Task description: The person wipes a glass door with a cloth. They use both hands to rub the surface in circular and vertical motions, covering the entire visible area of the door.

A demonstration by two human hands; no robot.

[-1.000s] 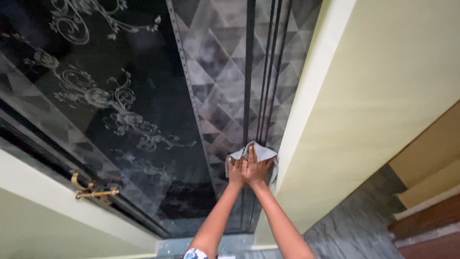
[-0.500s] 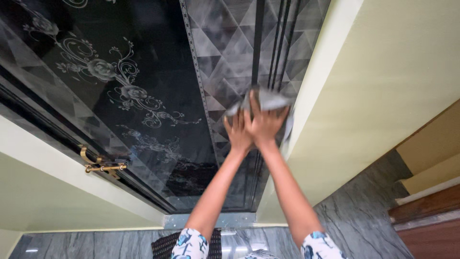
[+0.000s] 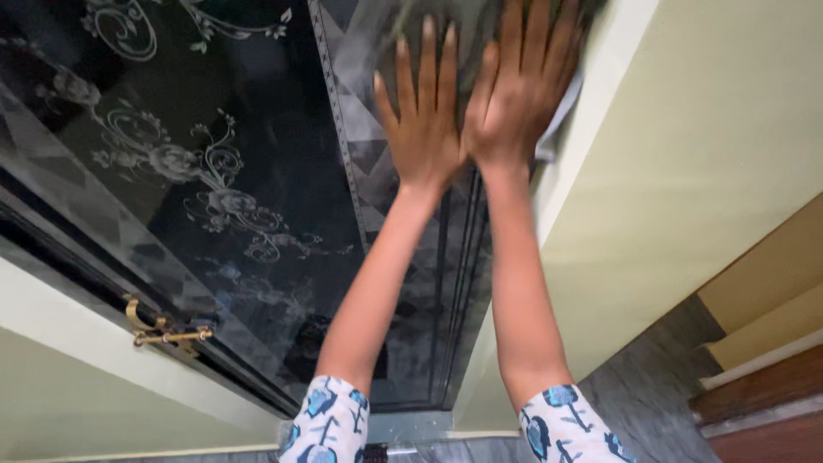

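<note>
Grey cloth lay pinned under the right hand, fingers spread flat. Beside it, the left hand pressed open-fingered against the patterned door panel.

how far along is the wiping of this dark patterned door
Looks done: nothing clearly; the dark door shows hazy smears low down. In hand: left hand and right hand press a grey cloth flat against the triangle-patterned strip. Left: likely the floral panel.

Grey cloth, mostly hidden, pressed flat vs dark door panel w/ triangle pattern; only pale edge showing at right, by cream door frame. Blurred.
</note>
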